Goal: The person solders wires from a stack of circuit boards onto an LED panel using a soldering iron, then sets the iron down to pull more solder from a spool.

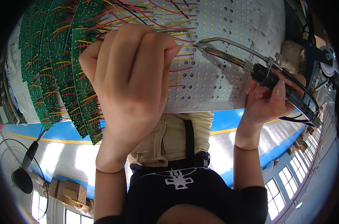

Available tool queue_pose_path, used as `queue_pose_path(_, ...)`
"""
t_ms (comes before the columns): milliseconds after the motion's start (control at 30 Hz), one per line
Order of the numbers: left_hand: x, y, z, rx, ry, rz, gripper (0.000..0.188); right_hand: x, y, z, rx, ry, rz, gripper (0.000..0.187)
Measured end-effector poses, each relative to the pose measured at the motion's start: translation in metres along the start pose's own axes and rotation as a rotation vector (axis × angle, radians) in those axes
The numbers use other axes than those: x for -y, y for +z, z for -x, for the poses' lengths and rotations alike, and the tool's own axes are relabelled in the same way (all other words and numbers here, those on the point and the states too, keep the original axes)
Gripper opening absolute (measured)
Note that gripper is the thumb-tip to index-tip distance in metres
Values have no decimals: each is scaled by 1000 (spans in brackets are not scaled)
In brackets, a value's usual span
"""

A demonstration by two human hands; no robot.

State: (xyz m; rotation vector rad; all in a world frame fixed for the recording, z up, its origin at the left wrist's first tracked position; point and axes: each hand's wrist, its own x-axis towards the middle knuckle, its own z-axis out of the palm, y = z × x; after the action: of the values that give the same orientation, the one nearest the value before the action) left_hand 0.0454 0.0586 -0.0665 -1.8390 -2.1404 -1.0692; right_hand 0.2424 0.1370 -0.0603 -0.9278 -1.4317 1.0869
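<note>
My left hand (128, 71) is closed in a pinch at the edge of a white LED panel (221, 80). A thin yellow wire (187, 46) runs from its fingertips to the panel. In my right hand (268, 100) is a soldering iron (265, 76) with a black handle and a curved metal feed tube (236, 43) beside its shaft. The iron's tip and the tube's end meet close to the wire's end; whether they touch it I cannot tell. Green circuit boards (78, 82) lie overlapped on the left, with red and yellow wires, partly hidden by my left hand.
More red, yellow and black wires (154, 15) reach across the panel's far side. A black cable (307, 87) trails from the iron. A white reel (328, 69) is at the right. Below the work surface are a fan (22, 181) and cardboard boxes (70, 193).
</note>
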Motion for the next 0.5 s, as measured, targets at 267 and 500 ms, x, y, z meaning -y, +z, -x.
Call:
queue_pose_path(267,0,1,0,-1,17,-20,11,-7,-1,1,-55,-86,17,33)
queue_pose_path(500,0,1,1,-16,21,-16,11,-6,-5,-1,67,-57,0,32)
